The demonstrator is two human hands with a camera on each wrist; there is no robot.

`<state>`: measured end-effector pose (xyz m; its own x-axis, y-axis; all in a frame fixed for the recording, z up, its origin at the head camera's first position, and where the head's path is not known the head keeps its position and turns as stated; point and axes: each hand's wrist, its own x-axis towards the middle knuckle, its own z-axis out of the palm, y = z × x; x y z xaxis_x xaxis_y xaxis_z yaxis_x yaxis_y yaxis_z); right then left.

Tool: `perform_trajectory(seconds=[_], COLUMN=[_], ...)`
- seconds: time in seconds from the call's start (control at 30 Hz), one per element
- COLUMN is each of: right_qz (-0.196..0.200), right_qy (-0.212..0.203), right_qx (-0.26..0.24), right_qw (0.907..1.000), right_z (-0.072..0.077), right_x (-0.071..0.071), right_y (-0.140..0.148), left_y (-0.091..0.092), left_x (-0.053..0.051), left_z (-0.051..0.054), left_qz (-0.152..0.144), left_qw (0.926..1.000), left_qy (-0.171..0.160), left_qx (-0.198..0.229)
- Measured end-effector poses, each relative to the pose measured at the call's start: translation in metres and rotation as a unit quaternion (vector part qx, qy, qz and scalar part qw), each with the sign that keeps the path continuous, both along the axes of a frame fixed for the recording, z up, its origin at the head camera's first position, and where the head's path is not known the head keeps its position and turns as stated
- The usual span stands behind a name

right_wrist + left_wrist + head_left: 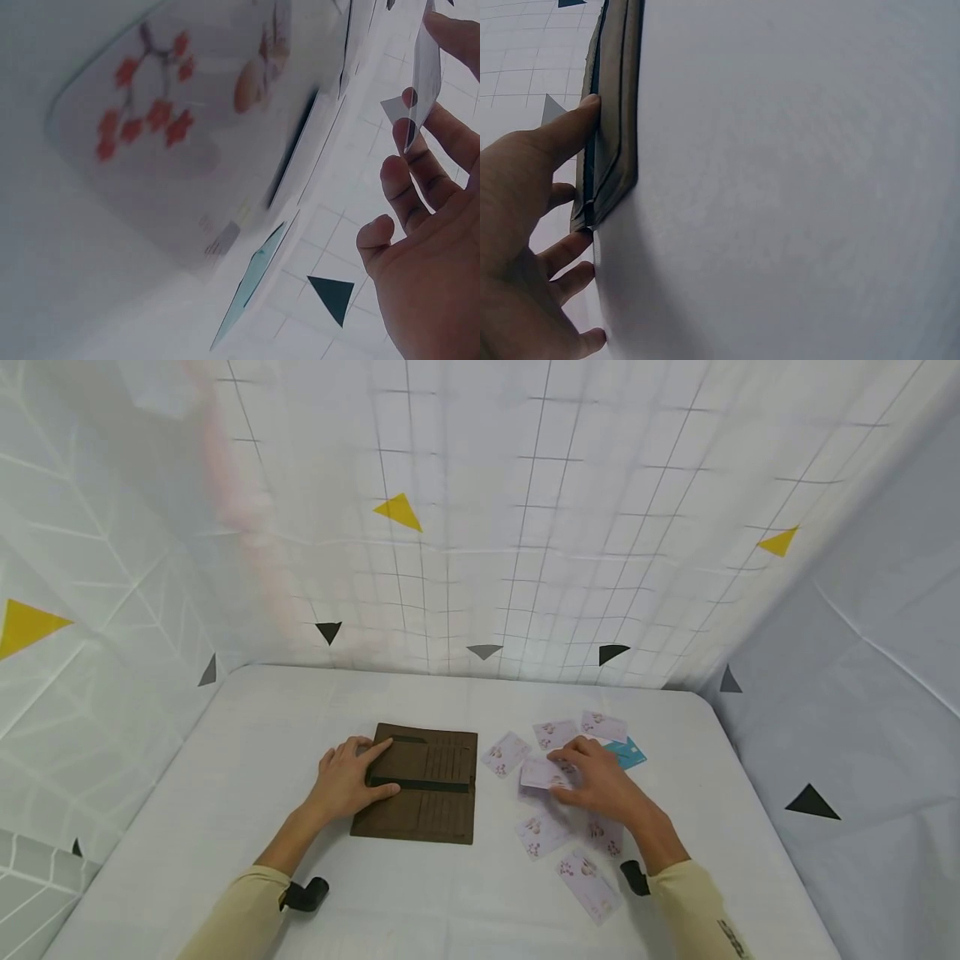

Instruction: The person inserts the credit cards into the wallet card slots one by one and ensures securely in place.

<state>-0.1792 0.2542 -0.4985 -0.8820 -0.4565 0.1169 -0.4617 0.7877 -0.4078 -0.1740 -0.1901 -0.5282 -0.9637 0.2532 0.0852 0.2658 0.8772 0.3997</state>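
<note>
An opened brown wallet with rows of card slots lies flat on the white table. My left hand rests at its left edge, thumb and index finger spread over it. In the left wrist view, the thumb touches the wallet and the other fingers lie by its edge. My right hand pinches a pale flower-printed card between thumb and fingers, raised above other cards. The right wrist view shows this thin card nearly edge-on.
Several similar flower-printed cards lie scattered right of the wallet, one nearest me and another at the back. A blue card sits partly behind the right hand. White sheeting with grid lines rises behind the table.
</note>
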Motion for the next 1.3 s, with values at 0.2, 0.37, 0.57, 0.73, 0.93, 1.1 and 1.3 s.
perform_trajectory(seconds=[0.2,0.37,0.57,0.73,0.93,1.1,1.3], right_qz=[0.001,0.002,-0.004,0.001,0.02,0.041,0.049], right_qy=[-0.005,-0.018,-0.041,-0.043,-0.04,-0.029,-0.018], right_qx=[0.004,0.013,0.024,0.022,0.017,0.0,-0.004], right_qw=[1.0,0.9998,0.9989,0.9988,0.9989,0.9987,0.9986], right_z=[0.002,0.004,0.002,0.001,0.0,-0.002,-0.003], right_x=[-0.002,-0.005,-0.008,-0.01,-0.012,-0.017,-0.022], right_y=[-0.013,-0.023,-0.034,-0.044,-0.057,-0.068,-0.08], left_y=[0.0,0.001,0.0,-0.001,-0.001,-0.001,-0.001], left_x=[0.0,0.0,0.0,-0.001,-0.001,-0.001,-0.002], left_z=[0.0,-0.002,-0.003,-0.005,-0.005,-0.004,-0.003], left_qz=[0.0,0.0,0.0,0.002,0.001,0.0,-0.001], left_qw=[1.0,1.0,1.0,1.0,1.0,1.0,0.9999], left_qy=[-0.002,-0.003,0.0,-0.001,0.002,0.003,0.008], left_qx=[0.0,0.002,0.0,-0.001,-0.001,0.001,0.006])
